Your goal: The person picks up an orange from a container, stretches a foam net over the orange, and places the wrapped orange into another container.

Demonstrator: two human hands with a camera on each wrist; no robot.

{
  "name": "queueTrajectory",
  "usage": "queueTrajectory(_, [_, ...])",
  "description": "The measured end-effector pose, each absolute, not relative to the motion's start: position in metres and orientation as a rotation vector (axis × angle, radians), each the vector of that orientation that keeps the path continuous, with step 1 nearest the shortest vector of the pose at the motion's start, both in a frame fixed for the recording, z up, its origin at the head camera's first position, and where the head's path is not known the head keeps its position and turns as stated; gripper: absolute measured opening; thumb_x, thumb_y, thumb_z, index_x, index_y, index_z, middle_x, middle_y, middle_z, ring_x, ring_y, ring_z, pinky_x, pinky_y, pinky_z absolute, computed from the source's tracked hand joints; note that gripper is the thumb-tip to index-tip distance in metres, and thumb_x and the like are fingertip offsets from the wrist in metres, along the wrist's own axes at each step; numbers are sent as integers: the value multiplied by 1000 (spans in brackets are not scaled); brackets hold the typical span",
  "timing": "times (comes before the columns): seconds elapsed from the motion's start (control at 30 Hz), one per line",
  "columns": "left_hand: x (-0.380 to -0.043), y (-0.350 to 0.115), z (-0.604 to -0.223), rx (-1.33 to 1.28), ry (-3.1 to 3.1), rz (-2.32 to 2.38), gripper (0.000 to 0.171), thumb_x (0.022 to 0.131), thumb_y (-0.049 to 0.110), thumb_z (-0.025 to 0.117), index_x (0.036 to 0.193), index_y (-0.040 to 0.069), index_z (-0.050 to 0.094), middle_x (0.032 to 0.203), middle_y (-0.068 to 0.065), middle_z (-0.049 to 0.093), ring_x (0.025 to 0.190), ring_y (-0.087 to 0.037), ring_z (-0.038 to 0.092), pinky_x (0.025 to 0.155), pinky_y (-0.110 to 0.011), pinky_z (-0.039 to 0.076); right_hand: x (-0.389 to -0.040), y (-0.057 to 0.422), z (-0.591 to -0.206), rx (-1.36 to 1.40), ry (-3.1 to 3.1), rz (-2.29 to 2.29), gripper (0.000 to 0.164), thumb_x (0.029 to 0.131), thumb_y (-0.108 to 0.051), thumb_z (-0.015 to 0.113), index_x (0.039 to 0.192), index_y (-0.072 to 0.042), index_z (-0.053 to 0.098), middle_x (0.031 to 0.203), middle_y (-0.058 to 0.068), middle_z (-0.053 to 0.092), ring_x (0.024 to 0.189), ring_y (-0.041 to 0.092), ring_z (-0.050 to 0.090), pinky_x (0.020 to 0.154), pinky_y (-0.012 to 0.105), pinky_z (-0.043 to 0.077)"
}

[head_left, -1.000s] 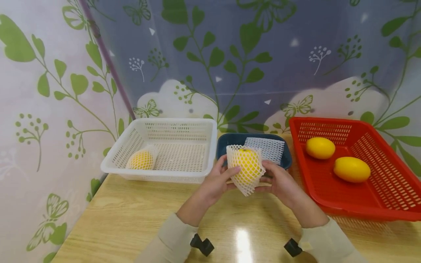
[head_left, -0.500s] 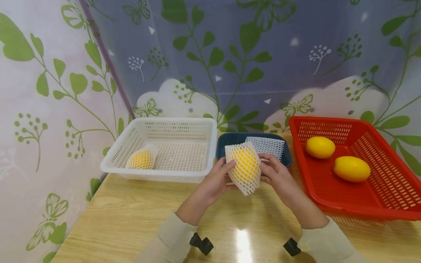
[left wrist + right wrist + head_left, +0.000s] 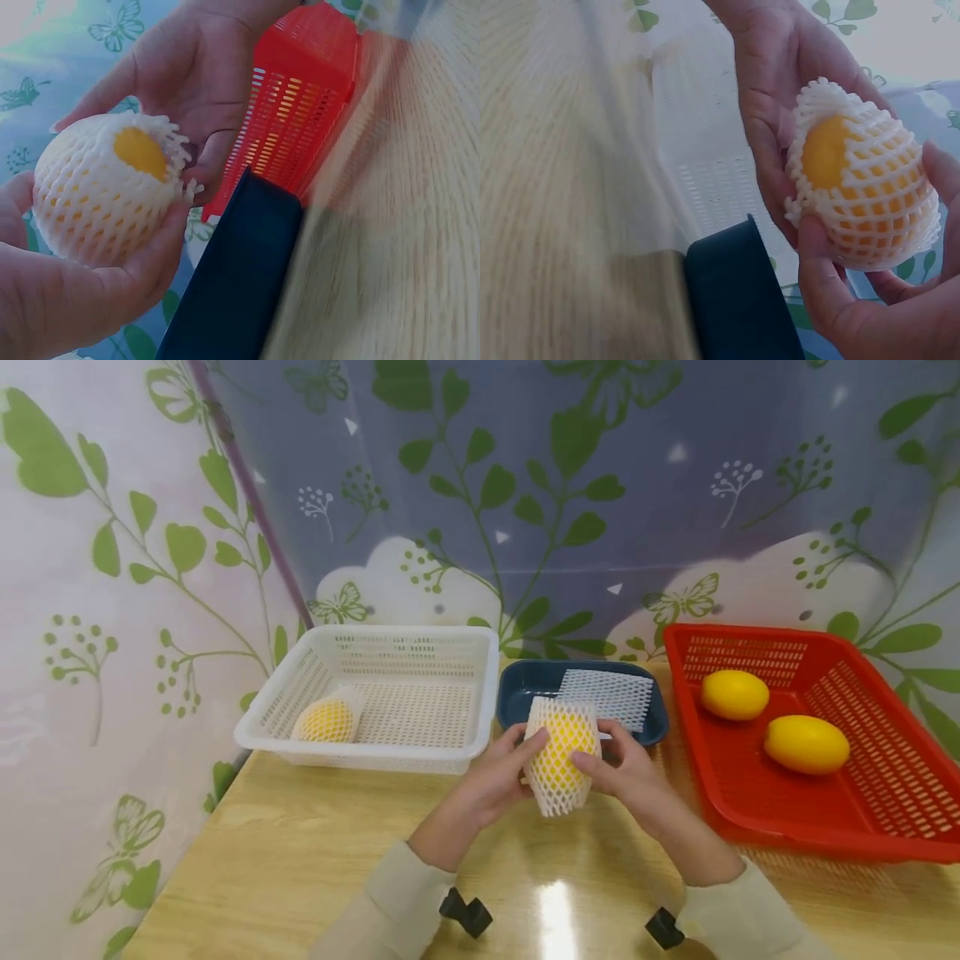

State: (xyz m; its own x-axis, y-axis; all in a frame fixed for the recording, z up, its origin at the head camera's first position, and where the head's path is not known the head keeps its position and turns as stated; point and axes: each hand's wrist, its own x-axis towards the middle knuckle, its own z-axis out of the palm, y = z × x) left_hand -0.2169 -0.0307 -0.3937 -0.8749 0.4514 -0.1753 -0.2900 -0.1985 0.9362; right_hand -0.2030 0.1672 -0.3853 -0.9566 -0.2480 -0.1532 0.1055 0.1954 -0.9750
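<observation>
A yellow oval fruit (image 3: 561, 752) sits inside a white foam net sleeve (image 3: 557, 799), held up above the table before the blue tray. My left hand (image 3: 491, 781) grips it from the left, thumb across the netting. From the right my right hand (image 3: 632, 774) holds it too, its thumb on the front. Both wrist views show a bare yellow patch at one open end of the sleeve, its rim bunched around the fruit (image 3: 140, 152). In the right wrist view fingers of both hands surround the netted fruit (image 3: 877, 187).
At left stands a white basket (image 3: 408, 756) with one netted yellow fruit (image 3: 327, 721). A dark blue tray (image 3: 517, 681) behind my hands holds flat foam netting (image 3: 609, 692). At right, a red basket (image 3: 757, 814) contains two bare yellow fruits (image 3: 807, 744). All stand on a wooden table (image 3: 300, 860).
The netted fruit has been turned more upright, and the sleeve covers more of its front than a second ago. My right thumb has come round onto the front of the netting.
</observation>
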Motion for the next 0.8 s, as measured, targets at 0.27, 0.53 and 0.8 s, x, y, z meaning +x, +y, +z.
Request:
queueTrajectory(0.27, [-222,-28,-395,163,1600,2111,50,104,37,44,143,7,35,121,-13,56,101,-20,58,86,-41,51,-207,171,-383,-82,2093,-1842,73,97,-42,56,150,-9,19,142,22,39,115,29,52,97,36,49])
queueTrajectory(0.53, [-216,-30,-389,187,1507,2116,49,104,27,41,147,6,35,130,-16,53,107,-21,56,95,-47,46,-205,181,-386,-42,1879,-2006,68,101,-36,52,150,-6,15,127,15,47,95,16,62,90,32,53])
queueTrajectory(0.8, [-217,-36,-389,217,1515,2068,48,105,25,44,147,8,30,129,-13,53,106,-21,58,94,-48,48,-202,184,-383,-77,1819,-2023,65,101,-34,51,148,-5,16,119,6,56,95,17,64,90,32,53])
